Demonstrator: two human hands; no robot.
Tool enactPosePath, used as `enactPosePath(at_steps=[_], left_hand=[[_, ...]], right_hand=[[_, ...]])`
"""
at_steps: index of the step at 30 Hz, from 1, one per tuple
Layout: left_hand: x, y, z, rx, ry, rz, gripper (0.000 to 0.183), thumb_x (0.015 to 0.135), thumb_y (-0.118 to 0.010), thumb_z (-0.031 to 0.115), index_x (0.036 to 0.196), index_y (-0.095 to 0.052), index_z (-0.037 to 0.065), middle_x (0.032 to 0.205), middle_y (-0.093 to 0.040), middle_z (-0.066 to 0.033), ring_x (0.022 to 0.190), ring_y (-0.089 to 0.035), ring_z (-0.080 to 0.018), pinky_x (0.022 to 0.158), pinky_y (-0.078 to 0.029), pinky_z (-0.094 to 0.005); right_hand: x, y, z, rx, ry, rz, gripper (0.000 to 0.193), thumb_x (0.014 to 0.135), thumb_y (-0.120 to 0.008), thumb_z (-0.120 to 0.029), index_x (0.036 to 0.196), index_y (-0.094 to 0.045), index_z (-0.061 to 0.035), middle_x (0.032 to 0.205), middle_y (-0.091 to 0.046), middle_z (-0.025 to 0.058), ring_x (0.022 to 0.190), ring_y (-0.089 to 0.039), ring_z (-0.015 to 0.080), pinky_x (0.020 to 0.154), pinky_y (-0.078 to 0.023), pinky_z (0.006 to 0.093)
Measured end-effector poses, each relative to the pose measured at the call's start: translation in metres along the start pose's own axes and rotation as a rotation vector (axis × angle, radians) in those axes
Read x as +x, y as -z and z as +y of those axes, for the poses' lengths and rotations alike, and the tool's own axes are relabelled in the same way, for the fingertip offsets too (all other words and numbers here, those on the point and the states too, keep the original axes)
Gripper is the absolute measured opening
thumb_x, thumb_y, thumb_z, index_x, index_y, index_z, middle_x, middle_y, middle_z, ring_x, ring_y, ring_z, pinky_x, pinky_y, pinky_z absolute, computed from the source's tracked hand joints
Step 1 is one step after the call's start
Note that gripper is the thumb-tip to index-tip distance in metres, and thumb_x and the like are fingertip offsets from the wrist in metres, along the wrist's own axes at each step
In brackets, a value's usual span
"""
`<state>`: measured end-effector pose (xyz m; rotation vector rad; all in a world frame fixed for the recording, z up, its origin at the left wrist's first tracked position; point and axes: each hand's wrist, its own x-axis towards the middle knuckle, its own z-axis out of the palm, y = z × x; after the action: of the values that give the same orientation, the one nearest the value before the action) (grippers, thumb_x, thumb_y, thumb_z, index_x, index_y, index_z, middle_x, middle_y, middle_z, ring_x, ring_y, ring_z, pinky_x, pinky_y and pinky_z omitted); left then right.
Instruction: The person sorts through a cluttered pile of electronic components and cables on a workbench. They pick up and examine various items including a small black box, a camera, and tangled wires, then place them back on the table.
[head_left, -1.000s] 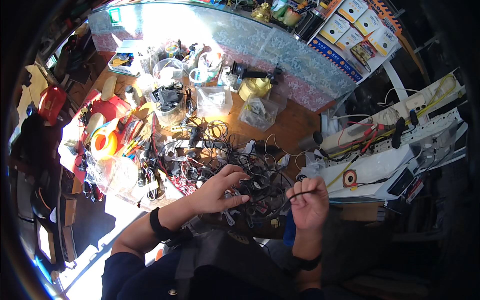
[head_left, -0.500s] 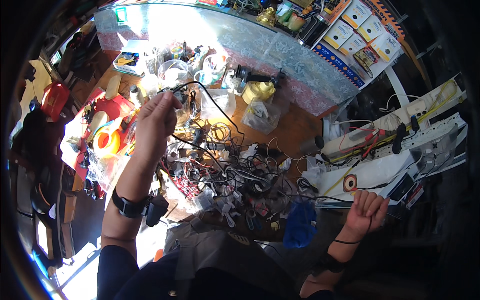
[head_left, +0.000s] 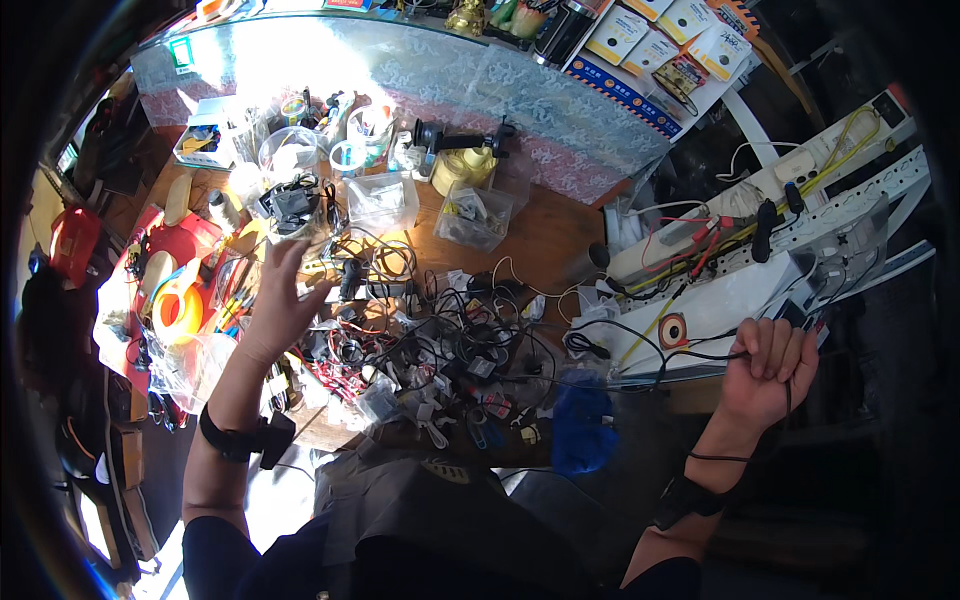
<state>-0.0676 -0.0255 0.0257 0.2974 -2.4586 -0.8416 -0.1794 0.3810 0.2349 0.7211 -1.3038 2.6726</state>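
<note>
My left hand (head_left: 283,305) is over the left part of the table, fingers spread and nothing in them. It is near a tangled heap of cables (head_left: 470,340), some black, some red and white, mixed with small plastic pieces. At the right, my right hand (head_left: 768,372) is closed around a black cable (head_left: 718,458). A loop of that cable hangs past my right wrist, and another length runs left toward the heap. Where its far end lies among the other cables I cannot tell. Beyond my left hand sits a black adapter-like block (head_left: 293,203) with coiled cord.
An orange tape roll (head_left: 178,312) lies on the left, near a red sheet. Clear plastic boxes (head_left: 383,203) and a yellow roll (head_left: 463,172) stand at the back. A blue bag (head_left: 583,425) hangs at the front edge. White rails (head_left: 730,228) with wires lie at the right.
My left hand has let go of the black cable and opened, sinking a little. My right hand has moved slightly right and up, still gripping the cable. The view has shifted.
</note>
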Motion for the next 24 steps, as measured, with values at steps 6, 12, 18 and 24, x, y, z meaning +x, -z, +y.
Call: enactPosePath(at_steps=[6, 12, 18, 24], left_hand=[[-0.001, -0.034, 0.144, -0.839, -0.380, -0.740, 0.036, 0.087, -0.058, 0.023, 0.111, -0.053, -0.003, 0.104, -0.055, -0.0150, 0.098, -0.055, -0.0275, 0.083, -0.044, -0.0325], [-0.001, -0.038, 0.167, -0.831, -0.260, -0.975, 0.021, 0.088, -0.055, 0.019, 0.095, -0.058, -0.001, 0.083, -0.057, -0.0129, 0.081, -0.058, -0.0281, 0.070, -0.044, -0.0367], [-0.001, -0.021, 0.132, -0.664, -0.470, -0.477, 0.008, 0.084, -0.055, 0.010, 0.087, -0.057, 0.003, 0.074, -0.055, -0.0108, 0.073, -0.055, -0.0308, 0.066, -0.044, -0.0378], [-0.013, -0.001, 0.068, -0.411, -0.306, -0.308, 0.024, 0.083, -0.053, 0.003, 0.106, -0.060, 0.003, 0.080, -0.061, -0.0079, 0.068, -0.059, -0.0222, 0.063, -0.046, -0.0322]], right_hand=[[-0.012, -0.067, 0.036, 0.155, -0.062, -0.165, 0.047, 0.093, -0.036, -0.026, 0.048, -0.028, -0.0151, 0.044, -0.026, -0.0023, 0.040, -0.024, 0.0096, 0.051, -0.032, 0.0271], [-0.021, -0.065, 0.056, 0.103, -0.082, -0.208, 0.044, 0.091, -0.038, -0.022, 0.050, -0.027, -0.0146, 0.045, -0.026, -0.0015, 0.042, -0.024, 0.0106, 0.053, -0.031, 0.0284], [-0.006, -0.016, 0.064, -0.274, 0.117, 0.032, 0.042, 0.091, -0.038, -0.017, 0.052, -0.024, -0.0150, 0.047, -0.023, -0.0022, 0.044, -0.019, 0.0096, 0.055, -0.027, 0.0275], [0.029, 0.065, 0.010, 0.046, 0.032, 0.355, 0.045, 0.088, -0.046, -0.014, 0.049, -0.023, -0.0150, 0.045, -0.020, -0.0014, 0.041, -0.021, 0.0110, 0.052, -0.030, 0.0262]])
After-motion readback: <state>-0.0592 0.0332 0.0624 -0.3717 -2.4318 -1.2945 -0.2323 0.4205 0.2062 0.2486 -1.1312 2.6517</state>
